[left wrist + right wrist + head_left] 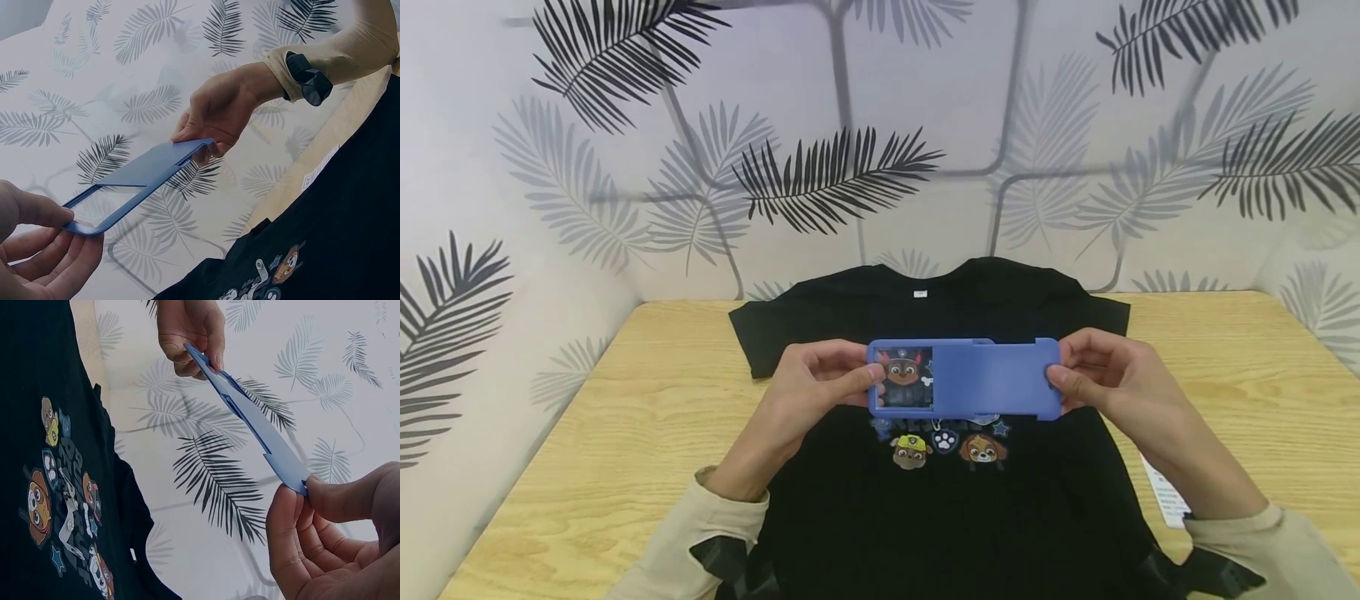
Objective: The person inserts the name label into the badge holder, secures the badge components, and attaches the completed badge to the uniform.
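A blue plastic card holder [992,379] with a sliding cover is held level above a black T-shirt [940,517]. Its cover stands pulled out to the right, and through the clear window at its left part a printed cartoon dog on the shirt shows. My left hand [812,387] pinches the left end between thumb and fingers. At the other end, my right hand [1112,383] pinches the edge of the cover. The left wrist view shows the window frame [122,215] tilted between both hands. Seen nearly edge-on, the holder [250,422] appears thin in the right wrist view.
The shirt lies spread on a wooden table [602,450], its collar toward the wall and cartoon prints on its chest. A white printed tag [1165,493] lies by its right side. Behind the table rises a wall [925,92] with a leaf pattern.
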